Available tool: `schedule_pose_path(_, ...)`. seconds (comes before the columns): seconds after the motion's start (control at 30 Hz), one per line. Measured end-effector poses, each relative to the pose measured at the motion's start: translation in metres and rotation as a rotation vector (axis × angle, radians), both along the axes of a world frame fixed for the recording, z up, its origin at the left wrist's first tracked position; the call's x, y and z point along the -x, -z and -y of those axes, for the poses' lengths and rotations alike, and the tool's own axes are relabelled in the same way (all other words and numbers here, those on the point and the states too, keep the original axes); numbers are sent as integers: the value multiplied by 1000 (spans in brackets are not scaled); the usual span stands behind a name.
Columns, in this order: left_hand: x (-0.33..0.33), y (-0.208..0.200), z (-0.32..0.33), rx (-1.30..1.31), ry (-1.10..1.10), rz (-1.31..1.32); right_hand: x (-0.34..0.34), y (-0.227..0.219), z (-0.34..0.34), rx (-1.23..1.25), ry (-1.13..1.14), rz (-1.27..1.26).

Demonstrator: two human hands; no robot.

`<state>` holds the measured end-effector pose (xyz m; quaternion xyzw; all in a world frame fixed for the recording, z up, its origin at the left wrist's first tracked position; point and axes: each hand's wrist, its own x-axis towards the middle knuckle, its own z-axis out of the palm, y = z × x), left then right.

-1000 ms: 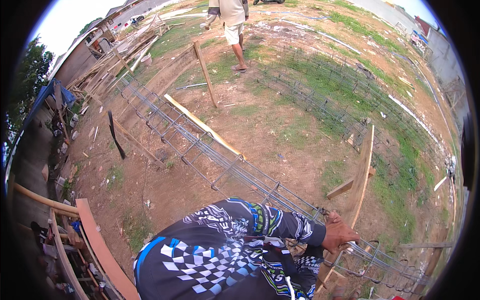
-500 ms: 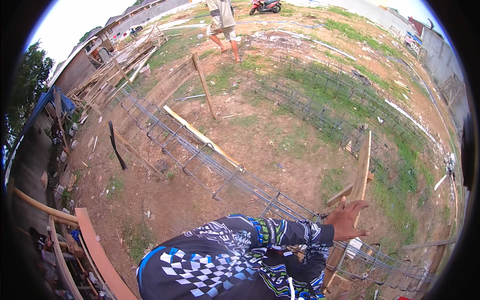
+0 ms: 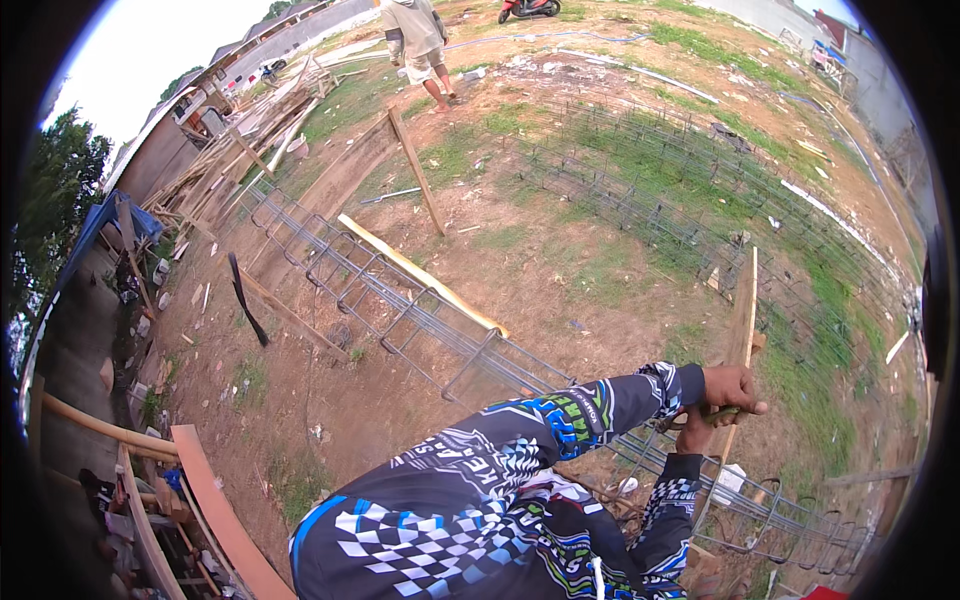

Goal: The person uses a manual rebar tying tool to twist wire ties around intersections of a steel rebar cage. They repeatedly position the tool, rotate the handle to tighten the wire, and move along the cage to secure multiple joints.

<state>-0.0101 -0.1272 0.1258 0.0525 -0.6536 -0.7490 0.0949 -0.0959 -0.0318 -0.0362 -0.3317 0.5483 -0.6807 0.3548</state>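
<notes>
Left hand (image 3: pixel 733 388) and right hand (image 3: pixel 695 428) are together, both clamped on a small tool (image 3: pixel 722 411) over the steel cage (image 3: pixel 440 330), probably to tighten its wire; wooden stake (image 3: pixel 742 330) just behind.

Quick count: two hands up at once, the left hand (image 3: pixel 733 385) and the right hand (image 3: pixel 693 432), low right in the frame. One other person (image 3: pixel 418 40) at the top. One motorbike (image 3: pixel 528 8) top centre. One long rebar cage (image 3: pixel 420 310) across the middle, with one pale plank (image 3: pixel 420 274) lying on it. One blue tarp (image 3: pixel 105 222) far left.
</notes>
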Motion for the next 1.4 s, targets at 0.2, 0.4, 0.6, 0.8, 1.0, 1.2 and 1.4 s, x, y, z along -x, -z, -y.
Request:
schedule_pose_path(0.2, -20, -22, -86, 407, 304, 137, -38, 11, -55, -63, 347, -147)
schedule_pose_path(0.4, 10, -2, -66, 220, 240, 140, -49, 3, -56, -73, 354, -175)
schedule_pose_path(0.6, 3, -17, -72, 308, 346, 75, -35, -2, -31, -75, 309, -154)
schedule_pose_path(0.8, 37, 19, -32, 819, -1071, 143, -26, -15, 48, -46, 272, -110)
schedule_pose_path(1.0, 46, 24, 30, -22, -880, 216, -24, -36, 55, -18, 154, -146)
schedule_pose_path(1.2, 32, 28, 28, -15, -471, 65, 18, -64, 37, -78, -543, 307)
schedule_pose_path(1.4, -63, 28, -43, 233, -528, -161, -12, -60, 1, -56, -574, -252)
